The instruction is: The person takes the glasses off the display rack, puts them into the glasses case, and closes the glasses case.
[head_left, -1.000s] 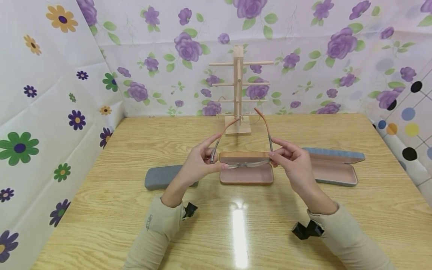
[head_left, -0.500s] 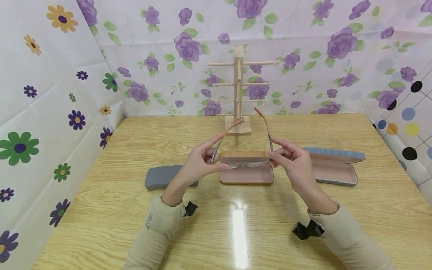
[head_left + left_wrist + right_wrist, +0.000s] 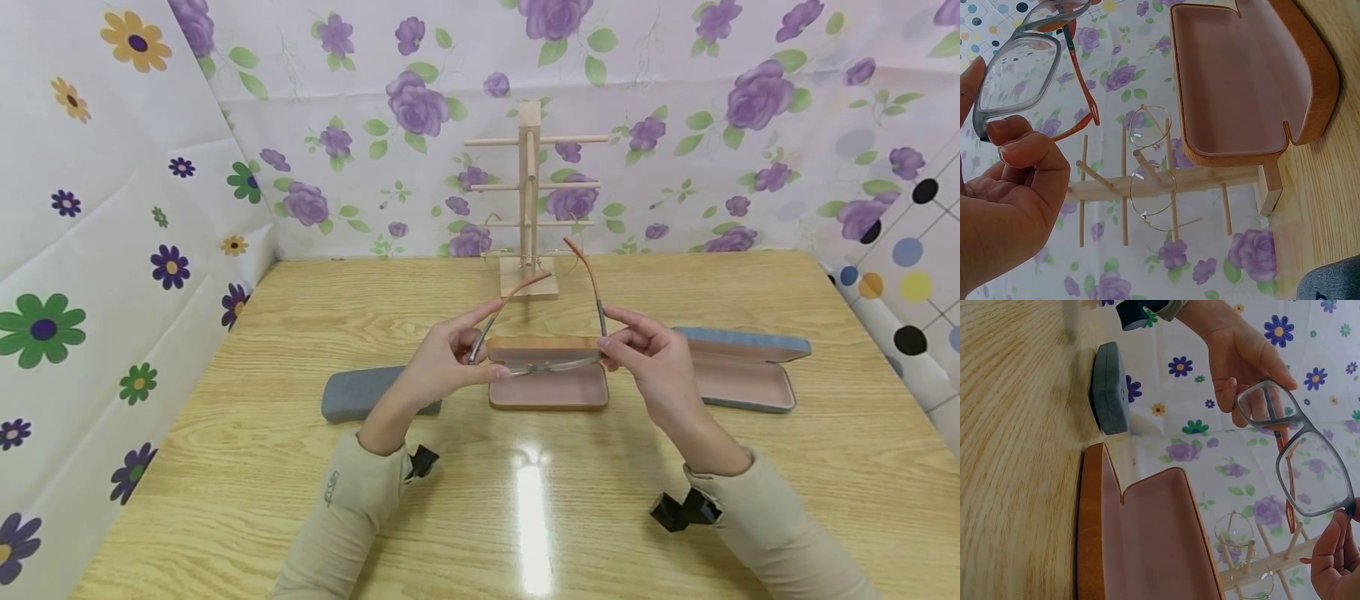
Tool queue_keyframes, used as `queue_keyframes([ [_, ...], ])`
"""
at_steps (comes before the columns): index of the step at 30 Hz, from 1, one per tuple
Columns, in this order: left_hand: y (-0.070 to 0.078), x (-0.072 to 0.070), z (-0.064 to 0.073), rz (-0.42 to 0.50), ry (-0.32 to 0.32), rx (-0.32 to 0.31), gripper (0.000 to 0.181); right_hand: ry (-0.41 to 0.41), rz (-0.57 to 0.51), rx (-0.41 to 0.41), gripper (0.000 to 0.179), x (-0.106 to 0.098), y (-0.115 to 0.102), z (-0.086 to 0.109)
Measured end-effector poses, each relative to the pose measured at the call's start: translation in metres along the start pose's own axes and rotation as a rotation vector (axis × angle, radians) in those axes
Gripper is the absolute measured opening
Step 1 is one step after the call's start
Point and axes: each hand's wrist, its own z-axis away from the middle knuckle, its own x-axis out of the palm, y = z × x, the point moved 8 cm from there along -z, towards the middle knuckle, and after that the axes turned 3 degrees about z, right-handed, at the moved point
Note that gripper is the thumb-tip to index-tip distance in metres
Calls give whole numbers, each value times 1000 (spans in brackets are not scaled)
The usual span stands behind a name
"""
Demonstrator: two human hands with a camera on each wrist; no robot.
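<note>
Both hands hold a pair of grey-framed eyeglasses (image 3: 558, 365) with orange temple tips above an open brown glasses case (image 3: 547, 398). My left hand (image 3: 442, 358) pinches one end of the frame, thumb at the front and fingers by the hinge. The temple on that side slants inward, while the other points away nearly straight. At the opposite hinge, my right hand (image 3: 648, 358) pinches the frame between thumb and fingers. Clear lenses show in the right wrist view, where the eyeglasses (image 3: 1302, 425) span both hands. The pink-lined case (image 3: 1229, 81) looks bare inside in the left wrist view.
A closed grey glasses case (image 3: 360, 393) lies beside the left forearm. An open blue case (image 3: 742, 383) sits beyond the right hand. Behind stands a wooden rack (image 3: 529, 192) with pegs, bearing thin wire-rimmed glasses (image 3: 1154, 187). Patterned cloth borders the wooden table (image 3: 300, 517).
The left temple of the eyeglasses has swung inward, its tip moving rightward and slightly nearer. Hands and cases stay almost where they were.
</note>
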Motion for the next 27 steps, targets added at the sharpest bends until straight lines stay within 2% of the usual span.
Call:
queue_keyframes([
  [16,0,2,-3,-10,-67,28,72,-8,0,3,42,3,-2,-1],
  [27,2,4,-6,-55,-122,84,69,-11,5,16,41,1,-1,-3],
])
